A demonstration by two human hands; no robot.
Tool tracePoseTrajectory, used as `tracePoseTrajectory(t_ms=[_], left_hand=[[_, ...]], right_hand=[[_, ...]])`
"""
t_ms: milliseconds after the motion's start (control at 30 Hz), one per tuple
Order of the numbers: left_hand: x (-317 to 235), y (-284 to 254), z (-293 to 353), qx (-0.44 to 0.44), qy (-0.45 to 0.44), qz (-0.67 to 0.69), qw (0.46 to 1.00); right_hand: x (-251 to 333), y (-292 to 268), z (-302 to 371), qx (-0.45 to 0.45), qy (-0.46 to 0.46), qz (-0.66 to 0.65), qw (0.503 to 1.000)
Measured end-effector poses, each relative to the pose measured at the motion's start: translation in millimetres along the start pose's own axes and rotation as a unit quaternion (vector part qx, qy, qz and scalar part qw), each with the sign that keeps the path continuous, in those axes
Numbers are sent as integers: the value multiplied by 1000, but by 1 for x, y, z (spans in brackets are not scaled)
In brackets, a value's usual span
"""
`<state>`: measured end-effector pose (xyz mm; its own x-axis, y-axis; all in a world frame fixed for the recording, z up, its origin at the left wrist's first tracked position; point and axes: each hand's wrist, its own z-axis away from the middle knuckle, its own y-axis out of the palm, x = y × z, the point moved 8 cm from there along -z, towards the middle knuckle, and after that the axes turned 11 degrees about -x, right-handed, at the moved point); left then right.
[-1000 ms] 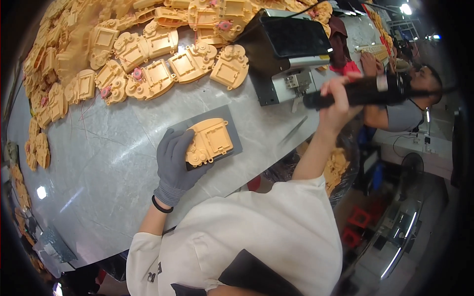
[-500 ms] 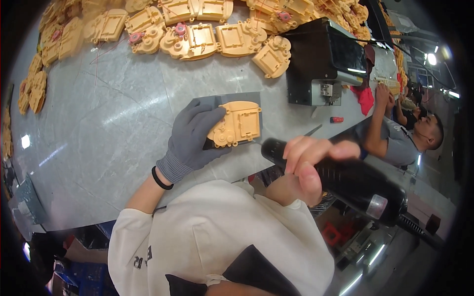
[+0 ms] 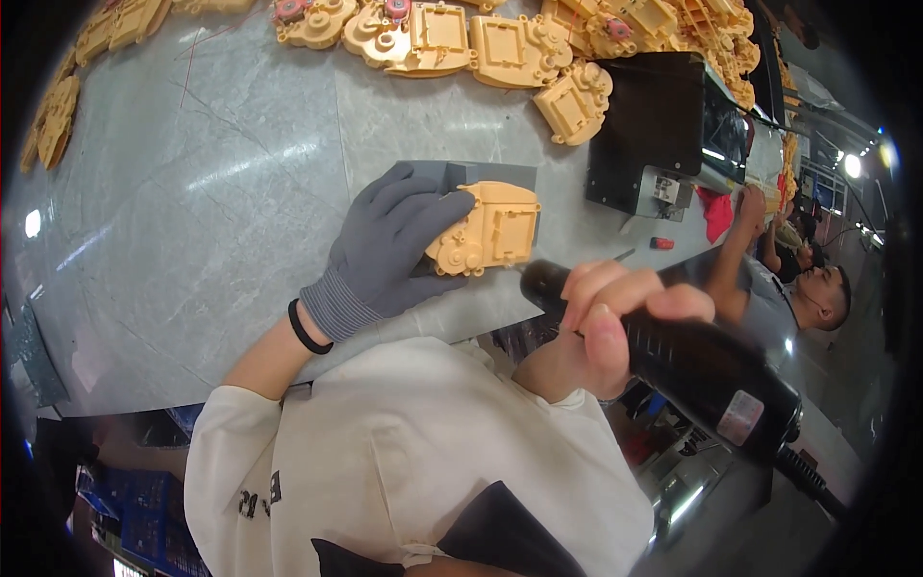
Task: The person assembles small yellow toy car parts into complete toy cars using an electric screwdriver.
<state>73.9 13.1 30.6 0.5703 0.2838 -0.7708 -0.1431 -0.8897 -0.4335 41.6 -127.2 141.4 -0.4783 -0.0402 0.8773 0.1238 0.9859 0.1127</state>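
My left hand (image 3: 385, 240), in a grey knit glove, grips a yellow-orange plastic housing (image 3: 500, 226) by its left side. The housing rests at a grey block fixture (image 3: 461, 175) on the table, its flat face with a rectangular recess turned up. My right hand (image 3: 625, 317), bare, is wrapped round a black electric screwdriver (image 3: 711, 370) with a cord at its rear end. Its nose points left, close to the lower right corner of the housing; a thin bit there is blurred, and I cannot tell whether it touches.
More yellow housings (image 3: 433, 43) lie in rows and heaps along the far side, some with red parts. A black machine (image 3: 644, 135) stands at right, near a small red item (image 3: 661, 243) and a red cloth (image 3: 714, 213). A co-worker (image 3: 788, 288) sits farther right.
The view has shifted, so the far housings and black machine appear higher and farther right. The screwdriver's nose appears slightly nearer the housing; both hands keep their grips.
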Motion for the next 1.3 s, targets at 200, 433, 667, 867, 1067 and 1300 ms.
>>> tracePoseTrajectory(t_ms=[200, 433, 667, 867, 1067, 1300], left_hand=[[-3, 2, 0, 0, 8, 1, 1000], [-5, 2, 4, -9, 15, -5, 1000], [3, -2, 8, -8, 0, -31, 999], [-3, 1, 5, -15, 18, -17, 1000], [-3, 1, 5, -12, 21, -25, 999], [-3, 1, 7, -5, 13, -22, 1000]], right_hand=[[6, 2, 2, 6, -34, 23, 999], [10, 6, 4, 78, -26, -12, 997], [3, 15, 3, 50, -30, -19, 998], [4, 7, 6, 18, -43, -13, 999], [4, 2, 13, -26, -27, -24, 999], [7, 5, 14, -62, -43, -26, 997]])
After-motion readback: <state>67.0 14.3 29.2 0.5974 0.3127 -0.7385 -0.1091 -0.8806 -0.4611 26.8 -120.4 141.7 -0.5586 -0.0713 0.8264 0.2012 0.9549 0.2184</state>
